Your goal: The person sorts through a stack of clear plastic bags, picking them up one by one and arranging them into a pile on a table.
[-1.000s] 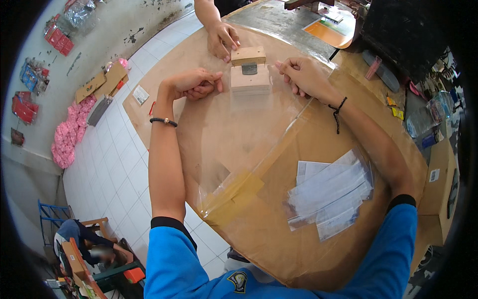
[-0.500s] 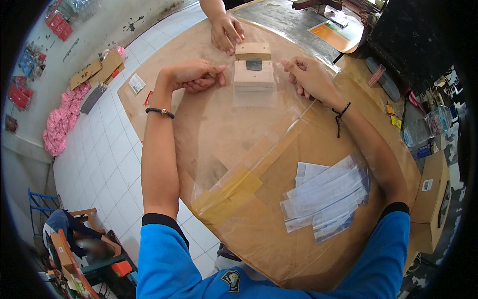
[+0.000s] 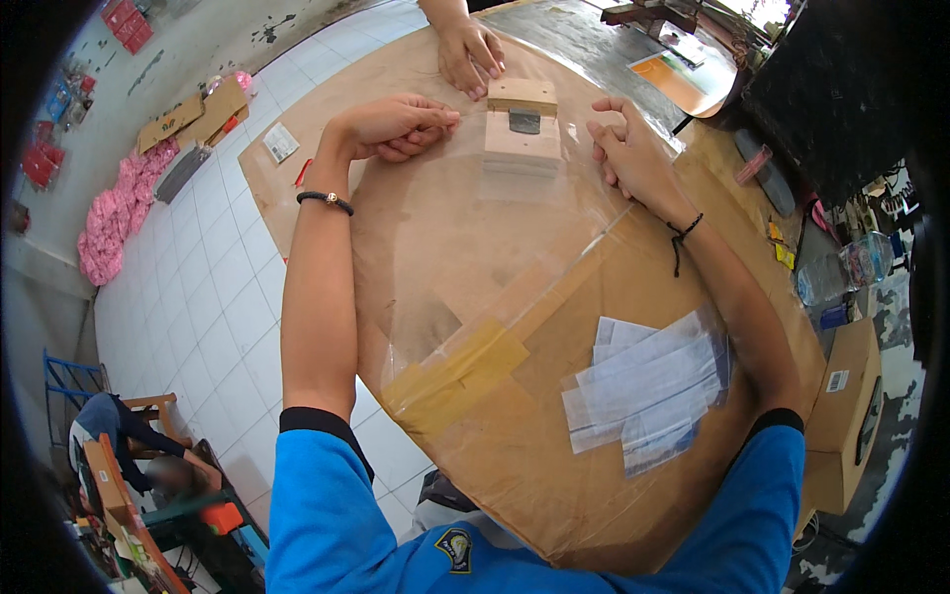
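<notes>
A small wooden block device [image 3: 524,148] with a grey metal plate [image 3: 524,121] on its upper part stands at the far side of the covered table. Left of it is my left hand [image 3: 408,129], its thumb and fingers pinched together; whatever they hold is too thin to make out. On the right of the block, my right hand [image 3: 633,153] is raised a little, index finger and thumb apart, the other fingers loosely curled. Another person's hand [image 3: 467,51] rests at the block's far left corner. Under the block's near edge lies clear plastic film [image 3: 520,188].
Several clear plastic sleeves [image 3: 648,386] overlap near my right forearm. Yellow-brown tape [image 3: 455,371] crosses the table's paper cover. A cardboard box [image 3: 841,406] stands beyond the right edge, near a plastic bottle [image 3: 821,277]. A pink bundle [image 3: 124,213] lies on the floor at left.
My right hand has moved away from the block, and its index finger and thumb have parted. My left hand stays pinched, slightly farther from the block. The whole view has shifted a little.
</notes>
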{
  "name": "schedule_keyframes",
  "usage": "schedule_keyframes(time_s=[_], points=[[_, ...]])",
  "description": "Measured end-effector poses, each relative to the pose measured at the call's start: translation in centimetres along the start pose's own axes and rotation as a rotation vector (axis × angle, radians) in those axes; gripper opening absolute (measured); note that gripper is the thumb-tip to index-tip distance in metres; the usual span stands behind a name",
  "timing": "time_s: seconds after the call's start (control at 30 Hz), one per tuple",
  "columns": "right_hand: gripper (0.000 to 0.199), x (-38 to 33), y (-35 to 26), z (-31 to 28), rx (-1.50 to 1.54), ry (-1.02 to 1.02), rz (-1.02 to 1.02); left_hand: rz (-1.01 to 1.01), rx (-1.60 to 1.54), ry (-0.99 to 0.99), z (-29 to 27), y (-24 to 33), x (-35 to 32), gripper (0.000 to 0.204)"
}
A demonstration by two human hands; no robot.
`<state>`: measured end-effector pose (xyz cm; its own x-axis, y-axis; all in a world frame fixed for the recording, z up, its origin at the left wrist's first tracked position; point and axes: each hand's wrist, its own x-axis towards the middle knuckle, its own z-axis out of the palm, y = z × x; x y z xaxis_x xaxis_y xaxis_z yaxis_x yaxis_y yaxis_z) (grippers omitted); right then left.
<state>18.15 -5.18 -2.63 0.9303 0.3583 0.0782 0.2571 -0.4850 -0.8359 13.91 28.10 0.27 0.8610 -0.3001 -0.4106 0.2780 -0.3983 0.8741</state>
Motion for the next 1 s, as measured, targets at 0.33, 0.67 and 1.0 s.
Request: schedule_keyframes(time_s=[0.33, 0.67, 1.0], points=[[0.039, -0.10, -0.14, -0.25, 0.011, -0.041, -0.014, -0.001, -0.030, -0.046, -0.51, -0.63, 0.72, 0.026], [0.037, -0.06, -0.10, -0.43, 0.043, -0.055, -0.009, 0.001, -0.022, -0.052, -0.64, -0.58, 0.79, 0.025], [0.036, -0.20, -0.52, -0.41, 0.064, -0.051, -0.012, -0.025, -0.025, -0.010, -0.40, -0.45, 0.60, 0.025]])
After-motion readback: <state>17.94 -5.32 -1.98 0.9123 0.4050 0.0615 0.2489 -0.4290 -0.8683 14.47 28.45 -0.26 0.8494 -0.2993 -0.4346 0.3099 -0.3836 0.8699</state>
